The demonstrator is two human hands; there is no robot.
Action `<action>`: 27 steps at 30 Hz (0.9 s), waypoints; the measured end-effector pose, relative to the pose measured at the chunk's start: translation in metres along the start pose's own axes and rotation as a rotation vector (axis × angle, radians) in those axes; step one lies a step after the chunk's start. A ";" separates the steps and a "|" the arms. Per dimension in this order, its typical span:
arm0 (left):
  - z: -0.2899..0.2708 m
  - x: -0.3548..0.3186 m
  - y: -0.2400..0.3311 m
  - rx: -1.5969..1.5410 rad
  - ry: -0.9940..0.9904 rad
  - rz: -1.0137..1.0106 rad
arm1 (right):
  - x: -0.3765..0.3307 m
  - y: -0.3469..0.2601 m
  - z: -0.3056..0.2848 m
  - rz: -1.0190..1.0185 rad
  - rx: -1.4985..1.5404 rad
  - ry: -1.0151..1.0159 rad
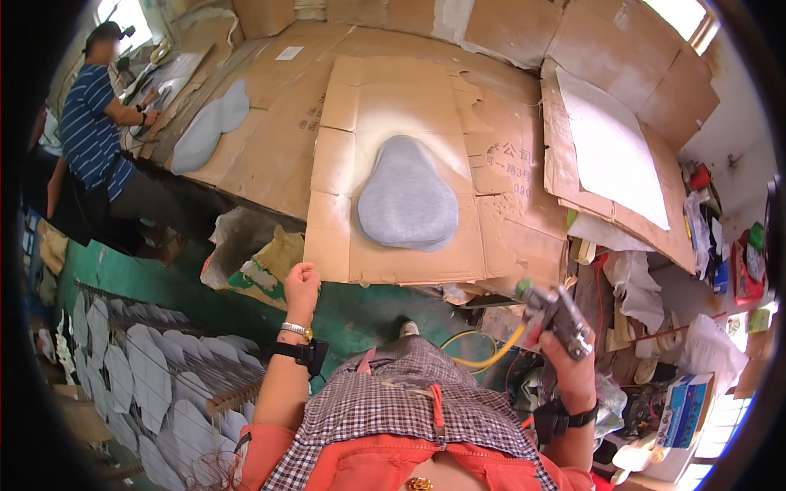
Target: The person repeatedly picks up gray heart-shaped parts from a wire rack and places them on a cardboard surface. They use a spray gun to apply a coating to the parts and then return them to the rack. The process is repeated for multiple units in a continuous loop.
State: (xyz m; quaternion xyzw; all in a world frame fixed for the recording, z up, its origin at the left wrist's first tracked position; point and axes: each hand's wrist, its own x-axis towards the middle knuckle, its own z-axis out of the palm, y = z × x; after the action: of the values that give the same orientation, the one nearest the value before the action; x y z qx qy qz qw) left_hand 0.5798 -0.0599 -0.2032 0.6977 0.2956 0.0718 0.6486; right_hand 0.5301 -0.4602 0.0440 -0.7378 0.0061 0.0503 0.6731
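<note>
Plainly, the right grip [569,358] wraps around the spray gun [564,322], the grey pad [407,196] lying ahead and leftward.

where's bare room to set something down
Bare cardboard shows between the long grey piece and the cardboard sheet, and on that sheet beyond the grey pad. Crowded: lower left, with rows of grey pieces, and the right edge, with plastic bags.

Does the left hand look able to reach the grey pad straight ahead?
Probably yes: the left hand is by the cardboard sheet, with nothing standing between it and the grey pad.
</note>
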 end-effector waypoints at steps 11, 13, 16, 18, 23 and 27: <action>0.039 0.041 -0.030 0.087 -0.054 -0.025 | 0.004 0.012 -0.021 0.109 -0.062 -0.070; 0.051 0.058 -0.040 0.123 -0.057 -0.012 | 0.027 0.006 -0.013 0.048 -0.076 -0.009; 0.074 0.081 -0.041 0.213 -0.049 0.015 | 0.049 0.002 -0.012 -0.036 -0.036 0.036; 0.090 0.091 -0.038 0.240 -0.040 -0.011 | 0.051 0.002 -0.013 -0.060 0.002 0.018; 0.129 0.107 -0.021 0.522 0.001 0.096 | 0.027 0.016 -0.027 0.060 -0.061 -0.108; 0.146 0.105 -0.008 0.670 0.009 0.024 | 0.026 0.018 -0.042 0.099 -0.016 -0.004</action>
State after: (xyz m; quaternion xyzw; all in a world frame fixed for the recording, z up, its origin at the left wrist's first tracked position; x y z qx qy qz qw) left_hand 0.7332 -0.1328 -0.2624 0.8752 0.2976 -0.0186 0.3810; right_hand 0.5572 -0.5022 0.0279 -0.7417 0.0411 0.0851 0.6640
